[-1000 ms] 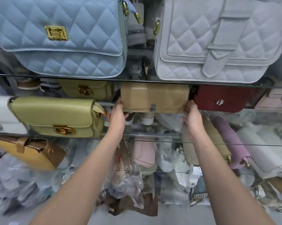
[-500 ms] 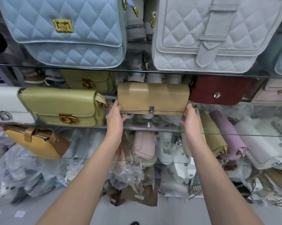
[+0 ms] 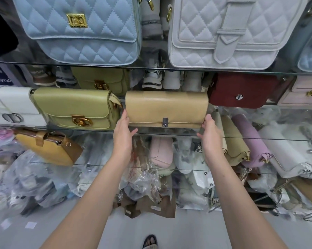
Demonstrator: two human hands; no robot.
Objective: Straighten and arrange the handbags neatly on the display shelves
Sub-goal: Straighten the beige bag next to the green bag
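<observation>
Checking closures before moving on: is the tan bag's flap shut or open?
Shut. The tan bag has its flap lying flat down the front, the silver clasp at its lower edge. Whether it is latched, cannot tell.

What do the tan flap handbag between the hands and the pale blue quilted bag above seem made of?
Tan flap handbag: smooth leather or faux leather, slight sheen and faint grain, small silver metal clasp. Pale blue quilted bag: matte, softly padded leather-look material with diamond stitching; gold-coloured metal clasp. Real or synthetic cannot be told.
</observation>
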